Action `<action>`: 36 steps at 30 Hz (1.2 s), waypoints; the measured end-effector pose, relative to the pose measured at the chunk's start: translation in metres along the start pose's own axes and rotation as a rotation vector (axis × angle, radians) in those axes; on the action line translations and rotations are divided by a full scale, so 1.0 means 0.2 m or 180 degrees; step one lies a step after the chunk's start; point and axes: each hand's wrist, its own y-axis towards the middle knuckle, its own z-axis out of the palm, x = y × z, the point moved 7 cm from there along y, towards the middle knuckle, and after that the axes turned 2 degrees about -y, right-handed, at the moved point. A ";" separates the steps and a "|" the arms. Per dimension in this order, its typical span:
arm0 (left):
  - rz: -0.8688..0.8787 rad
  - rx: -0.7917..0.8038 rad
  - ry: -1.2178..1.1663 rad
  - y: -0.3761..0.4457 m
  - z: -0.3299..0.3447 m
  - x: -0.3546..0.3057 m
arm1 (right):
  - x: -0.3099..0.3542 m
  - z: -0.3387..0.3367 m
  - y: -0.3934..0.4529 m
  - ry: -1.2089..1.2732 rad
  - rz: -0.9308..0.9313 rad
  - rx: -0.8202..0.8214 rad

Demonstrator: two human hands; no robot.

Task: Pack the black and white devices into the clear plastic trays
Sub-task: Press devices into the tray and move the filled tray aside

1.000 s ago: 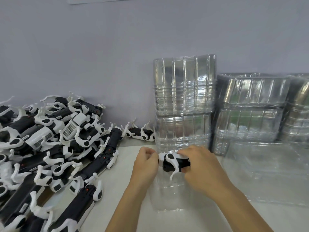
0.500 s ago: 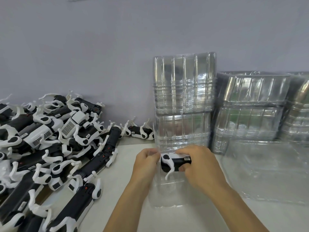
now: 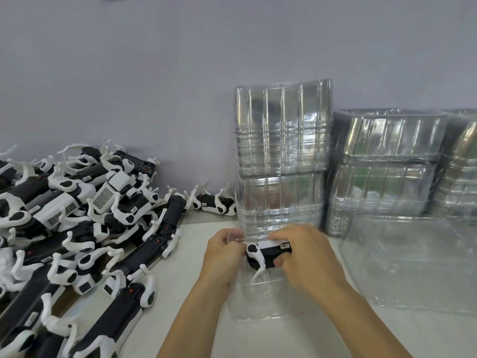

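The right hand (image 3: 307, 257) curls its fingers around a black and white device (image 3: 267, 254) over a clear tray (image 3: 258, 301) at near centre; its small white label is unreadable. The left hand (image 3: 223, 254) pinches the tray's far rim. More devices (image 3: 77, 228), some barcoded, lie heaped left.

Device (image 3: 268, 255) label print (illegible)

Black-and-white devices (image 3: 77, 228), clear trays (image 3: 282, 127), grey-lilac wall (image 3: 154, 73).
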 end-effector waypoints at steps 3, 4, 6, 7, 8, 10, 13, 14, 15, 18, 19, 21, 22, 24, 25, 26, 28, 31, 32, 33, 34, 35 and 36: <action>0.0007 -0.0018 0.0030 -0.01 0.00 -0.01 | 0.00 0.00 0.00 -0.0035 -0.0014 0.0001; -0.0013 -0.0020 0.0041 -0.01 0.01 -0.01 | 0.00 0.00 0.00 -0.0043 -0.0012 0.0009; -0.0063 -0.0035 0.0060 -0.01 0.01 -0.01 | 0.00 0.00 0.00 -0.0027 0.0010 0.0015; -0.0075 -0.0039 0.0078 -0.01 0.01 -0.01 | 0.00 0.00 0.00 -0.0015 0.0032 0.0018; -0.0083 -0.0047 0.0104 -0.01 0.00 -0.01 | 0.00 0.00 0.00 -0.0013 0.0051 0.0025; -0.0104 -0.0070 0.0143 -0.01 0.00 -0.01 | 0.00 0.00 0.00 -0.0015 0.0071 0.0039; -0.0120 -0.0089 0.0136 -0.01 0.00 -0.01 | 0.00 0.00 0.00 0.0047 0.0097 0.0066; -0.0121 -0.0092 0.0122 -0.01 0.00 -0.01 | 0.00 0.00 0.00 0.0086 0.0104 0.0074; -0.0121 -0.0092 0.0106 -0.01 0.00 -0.01 | 0.00 0.00 0.00 0.0115 0.0101 0.0087; -0.0137 -0.0107 0.0077 -0.01 0.00 -0.01 | 0.01 -0.02 0.00 0.0055 -0.0063 0.0137; -0.0146 -0.0103 0.0058 -0.01 0.00 -0.01 | 0.01 -0.03 0.00 0.0048 -0.0141 0.0133; -0.0157 -0.0088 0.0014 -0.01 0.00 -0.01 | 0.04 -0.06 -0.01 0.0032 -0.0346 -0.0001; -0.0151 -0.0079 0.0015 -0.01 0.00 -0.01 | 0.06 -0.07 -0.01 0.0030 -0.0468 -0.0088; -0.0132 -0.0076 0.0045 0.00 0.00 0.00 | 0.11 -0.06 -0.02 0.0059 -0.0645 -0.0092; -0.0130 -0.0080 0.0044 0.00 0.00 0.00 | 0.14 -0.05 -0.02 -0.0022 -0.0722 -0.0016; -0.0138 -0.0079 0.0031 0.00 0.00 0.01 | 0.16 -0.02 -0.03 -0.0153 -0.0795 0.0065; -0.0153 -0.0073 0.0027 0.01 0.00 0.02 | 0.18 0.01 -0.04 -0.0314 -0.0848 0.0173; -0.0124 -0.0080 0.0068 0.01 0.00 0.01 | 0.18 0.02 -0.03 -0.0299 -0.0837 0.0198; -0.0113 -0.0088 0.0078 0.01 0.00 0.01 | 0.18 0.01 -0.03 -0.0282 -0.0838 0.0209; -0.0103 -0.0095 0.0084 0.01 0.00 0.00 | 0.18 0.01 -0.03 -0.0288 -0.0842 0.0202; -0.0100 -0.0098 0.0089 0.00 0.00 0.00 | 0.19 0.00 -0.03 -0.0297 -0.0854 0.0166; -0.0104 -0.0098 0.0093 0.00 0.00 0.00 | 0.19 0.00 -0.03 -0.0309 -0.0870 0.0130; -0.0107 -0.0099 0.0087 0.00 0.00 0.00 | 0.19 0.01 -0.04 -0.0301 -0.0885 0.0111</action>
